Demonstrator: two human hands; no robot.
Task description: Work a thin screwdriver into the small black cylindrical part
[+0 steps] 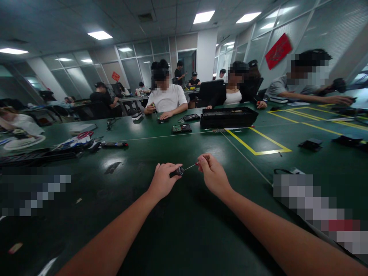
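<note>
Low over the green table, my left hand (164, 179) is closed around a small dark cylindrical part (179, 171), its round end facing right. Most of that part is hidden by my fingers, so its exact kind is unclear. My right hand (212, 172) grips a screwdriver (196, 164) by its reddish handle. The thin metal shaft points left, and its tip meets or nearly meets the round end of the dark part.
Ahead stand a long black box (229, 117) and a green circuit board (181, 128). Tools, including a dark screwdriver-like one (114, 145), lie to the left. Yellow tape (255, 153) marks the table at right. Several people sit across.
</note>
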